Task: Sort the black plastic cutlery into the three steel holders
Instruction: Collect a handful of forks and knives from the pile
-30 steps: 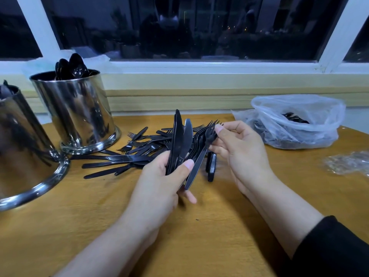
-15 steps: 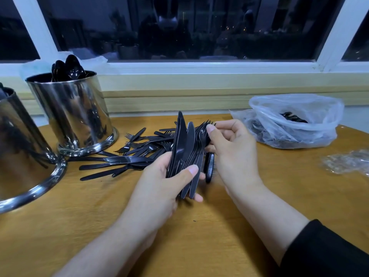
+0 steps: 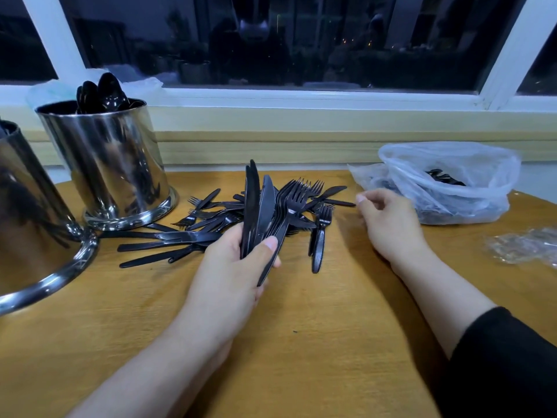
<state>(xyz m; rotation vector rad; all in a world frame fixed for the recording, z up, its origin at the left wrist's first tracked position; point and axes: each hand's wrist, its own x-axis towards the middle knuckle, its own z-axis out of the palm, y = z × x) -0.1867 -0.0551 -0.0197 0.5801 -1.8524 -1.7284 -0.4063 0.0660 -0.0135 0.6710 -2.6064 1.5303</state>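
Two hands work over the wooden table (image 3: pixel 301 342). The left hand (image 3: pixel 238 267) grips a bundle of knives and forks (image 3: pixel 265 212) by the handles, thumb pressed across the front; blades and tines fan upward and away from the person. The right hand (image 3: pixel 388 224) hovers just right of the loose pile (image 3: pixel 211 227), fingers loosely curled, holding nothing visible.

Position reference: the near steel holder with spoons (image 3: pixel 111 164).
- The loose pile lies on the table just right of this holder's base, some handles reaching close to it.
- The gripped bundle stands right of the pile's centre, farther from the holder.
- One fork (image 3: pixel 320 239) lies at the pile's right edge, long axis running toward the person, tines at the far end.
- A plastic bag (image 3: pixel 452 182) with more cutlery sits well to the right of the holder, past the right hand.

Governing relation: the single fork lies to the left of the right hand's fingers and slightly nearer the person. The right hand is the nearer hand for this pickup; judged likely, the next move is a short leftward reach.

Visibility limits:
- A second holder (image 3: pixel 36 212) is cut off at the left frame edge; its contents are barely visible.
- The third holder is not in view.
- Counts within the bundle cannot be determined.
- The right fingertips are blurred.
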